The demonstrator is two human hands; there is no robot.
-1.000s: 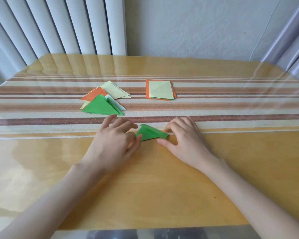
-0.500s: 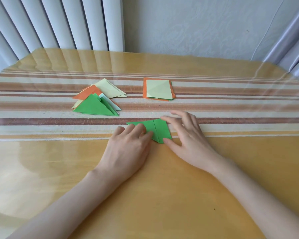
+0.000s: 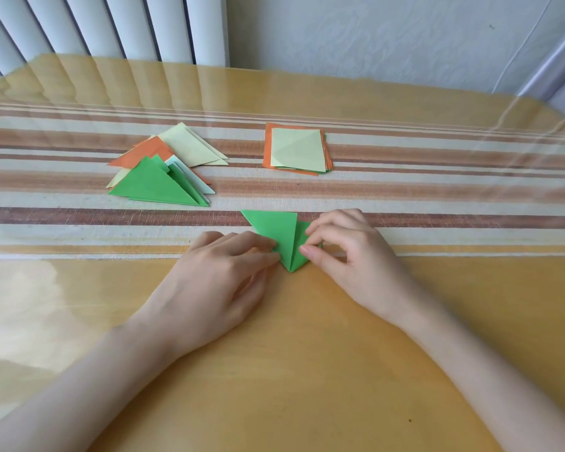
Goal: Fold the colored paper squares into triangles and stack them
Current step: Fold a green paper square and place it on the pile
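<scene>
Since half a second ago the green paper (image 3: 276,236) has been turning, so its sharp tip is now pointing at the bottom of the frame rather than lying spread to the left. The right hand (image 3: 356,256), flat on the sheet before, is now curling, with thumb and forefinger pinching the right flap and raising it a little. The left hand (image 3: 216,282) is lying low with its fingers pressed together, their tips holding down the paper's left edge.

The paper is thin and matte, creased into a triangle (with a narrower flap showing on its right). Its long axis is running from the straight top edge down to the tip. It is sitting at the centre of the frame, straddling the near border of the woven striped cloth (image 3: 405,197) and the glossy yellow table (image 3: 307,370).

A pile of triangles (image 3: 157,177), green, orange and pale yellow, is lying fanned out at upper left, well apart from the hands. A stack of squares (image 3: 296,150), pale yellow on orange, is sitting above the hands, also well apart. Bare shiny table is stretching below and to both sides of the forearms.
</scene>
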